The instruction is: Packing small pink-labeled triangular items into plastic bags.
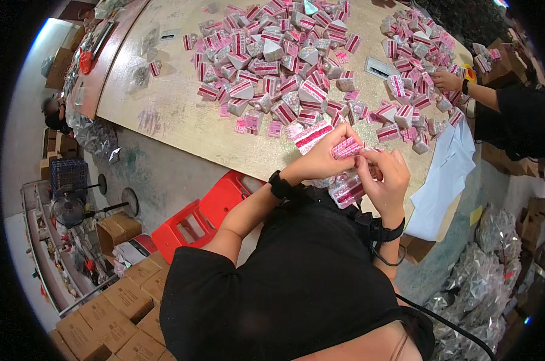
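Note:
Near the table's front edge, my left hand (pixel 325 157) is closed around pink printed tags (pixel 347 148), which look like a small stack. My right hand (pixel 387 179) pinches at the end of these tags; whatever lies between its fingertips is too small to make out. Just below the hands is a cake-slice ornament (pixel 346 189) with white and dark-pink layers, partly covered by my fingers. Beyond my left hand, another cake-slice ornament (pixel 313 138) lies on the table.
A big pile of cake-slice ornaments (pixel 271 50) covers the table's middle, with a second pile (pixel 407 48) to the right. A co-worker's hand (pixel 447 80) reaches into that one. White sheets (pixel 444 174) hang over the right edge. A red stool (pixel 194 216) stands at left, near cartons (pixel 119 313).

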`<state>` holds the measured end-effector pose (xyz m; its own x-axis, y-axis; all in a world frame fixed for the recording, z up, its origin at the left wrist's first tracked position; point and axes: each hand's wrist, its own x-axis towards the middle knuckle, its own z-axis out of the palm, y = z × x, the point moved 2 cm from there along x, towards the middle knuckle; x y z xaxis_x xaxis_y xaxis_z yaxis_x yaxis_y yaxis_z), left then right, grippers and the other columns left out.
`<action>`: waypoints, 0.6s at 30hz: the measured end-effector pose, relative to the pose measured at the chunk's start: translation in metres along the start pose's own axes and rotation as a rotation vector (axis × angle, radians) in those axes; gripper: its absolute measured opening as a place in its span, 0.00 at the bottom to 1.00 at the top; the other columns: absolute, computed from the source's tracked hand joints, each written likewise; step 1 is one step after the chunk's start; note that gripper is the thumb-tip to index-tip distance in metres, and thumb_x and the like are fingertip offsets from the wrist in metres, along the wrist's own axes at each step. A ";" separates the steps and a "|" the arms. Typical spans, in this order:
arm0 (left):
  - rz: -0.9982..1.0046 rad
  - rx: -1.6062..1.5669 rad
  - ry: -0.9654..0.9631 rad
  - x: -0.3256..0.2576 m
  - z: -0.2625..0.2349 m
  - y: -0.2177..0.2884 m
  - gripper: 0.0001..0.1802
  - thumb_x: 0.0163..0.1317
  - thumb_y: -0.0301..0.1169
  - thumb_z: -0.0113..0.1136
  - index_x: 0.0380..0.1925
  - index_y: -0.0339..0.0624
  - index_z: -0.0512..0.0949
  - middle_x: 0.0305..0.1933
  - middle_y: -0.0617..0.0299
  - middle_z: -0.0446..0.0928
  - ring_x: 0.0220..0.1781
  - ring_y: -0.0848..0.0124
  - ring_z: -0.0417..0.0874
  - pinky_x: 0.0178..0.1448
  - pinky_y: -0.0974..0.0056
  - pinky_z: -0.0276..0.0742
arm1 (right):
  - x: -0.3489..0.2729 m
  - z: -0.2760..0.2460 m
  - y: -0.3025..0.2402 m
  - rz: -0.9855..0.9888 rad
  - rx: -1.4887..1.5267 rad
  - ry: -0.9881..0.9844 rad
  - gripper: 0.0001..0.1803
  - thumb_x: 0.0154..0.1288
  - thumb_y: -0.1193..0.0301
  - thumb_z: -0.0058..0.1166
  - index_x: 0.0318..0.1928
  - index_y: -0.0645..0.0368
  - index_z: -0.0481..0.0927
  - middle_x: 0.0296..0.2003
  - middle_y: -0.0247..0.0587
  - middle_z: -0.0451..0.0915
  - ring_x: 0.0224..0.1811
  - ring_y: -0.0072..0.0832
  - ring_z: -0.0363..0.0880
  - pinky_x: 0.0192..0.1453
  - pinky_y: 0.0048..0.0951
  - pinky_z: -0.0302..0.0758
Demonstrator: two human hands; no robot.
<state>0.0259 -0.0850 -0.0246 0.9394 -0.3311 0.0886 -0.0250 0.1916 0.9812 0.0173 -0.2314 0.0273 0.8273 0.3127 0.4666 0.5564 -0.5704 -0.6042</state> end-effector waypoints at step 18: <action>-0.036 -0.034 -0.024 -0.004 -0.001 -0.007 0.14 0.49 0.19 0.56 0.36 0.41 0.67 0.38 0.63 0.69 0.43 0.76 0.71 0.49 0.70 0.67 | -0.004 0.011 -0.005 -0.098 0.058 0.029 0.07 0.44 0.78 0.62 0.25 0.58 0.77 0.15 0.31 0.67 0.16 0.26 0.61 0.20 0.28 0.58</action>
<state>0.0232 -0.0840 -0.0323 0.9311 -0.3603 0.0574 0.0212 0.2104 0.9774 0.0122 -0.2214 0.0213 0.7666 0.3420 0.5434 0.6387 -0.4933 -0.5905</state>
